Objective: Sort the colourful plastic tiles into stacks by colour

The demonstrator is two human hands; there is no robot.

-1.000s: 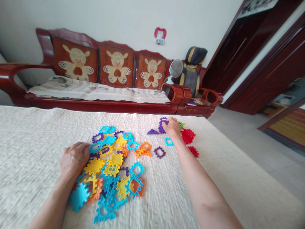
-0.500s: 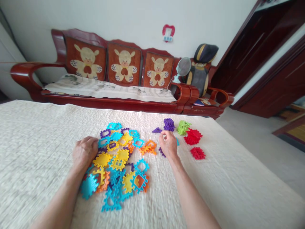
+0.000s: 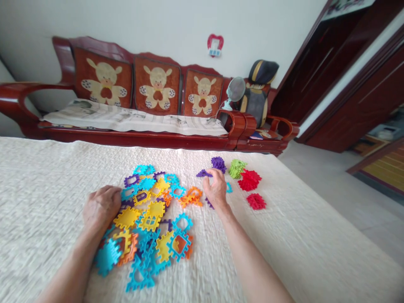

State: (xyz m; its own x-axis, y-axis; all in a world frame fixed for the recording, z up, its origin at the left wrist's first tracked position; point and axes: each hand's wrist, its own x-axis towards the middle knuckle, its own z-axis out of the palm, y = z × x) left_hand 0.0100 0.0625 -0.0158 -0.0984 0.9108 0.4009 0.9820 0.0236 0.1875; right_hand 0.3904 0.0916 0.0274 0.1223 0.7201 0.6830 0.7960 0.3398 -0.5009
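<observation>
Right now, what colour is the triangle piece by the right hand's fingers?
Purple; the triangle piece by the right hand shows best in the head view.

Cream cloth: toothed pieces left; purple stack, green stack, red heaps right.

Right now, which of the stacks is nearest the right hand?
The purple stack, just beyond the right hand. The green stack, larger red stack and smaller red stack all sit farther right.
</observation>
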